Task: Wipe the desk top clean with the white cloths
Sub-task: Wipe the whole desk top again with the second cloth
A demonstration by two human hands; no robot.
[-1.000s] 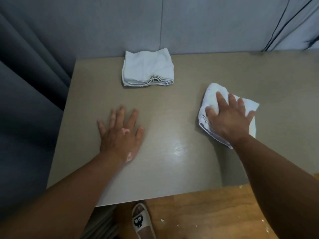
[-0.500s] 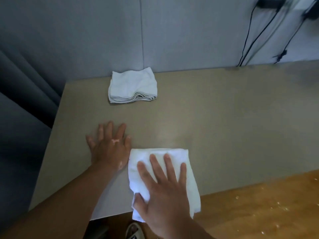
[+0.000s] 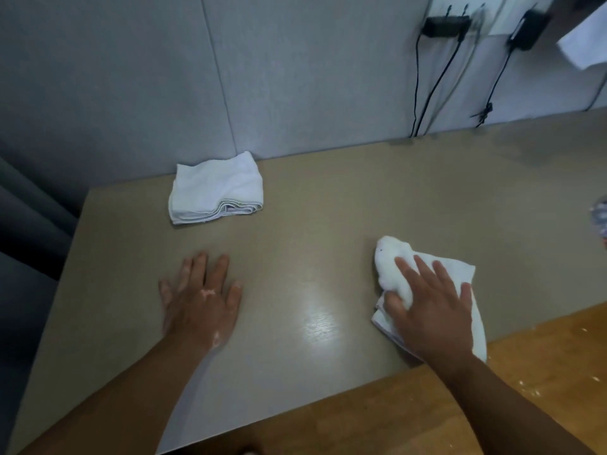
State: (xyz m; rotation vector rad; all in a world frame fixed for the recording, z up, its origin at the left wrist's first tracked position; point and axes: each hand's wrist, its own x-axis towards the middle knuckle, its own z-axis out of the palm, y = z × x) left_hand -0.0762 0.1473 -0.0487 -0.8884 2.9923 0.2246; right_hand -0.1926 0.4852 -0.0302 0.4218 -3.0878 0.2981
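Note:
The beige desk top fills the middle of the view. My right hand presses flat on a crumpled white cloth near the desk's front right edge, fingers spread over it. My left hand lies palm down on the bare desk at the front left, fingers apart, holding nothing. A second white cloth, folded into a neat stack, rests at the back left near the wall, apart from both hands.
A grey panel wall stands behind the desk. Black cables and adapters hang at the upper right. Wooden floor shows past the desk's front edge. A patterned object peeks in at the right edge.
My right hand has swept the cloth from beside my left hand at the front edge over to the right. My left hand has stayed flat in place.

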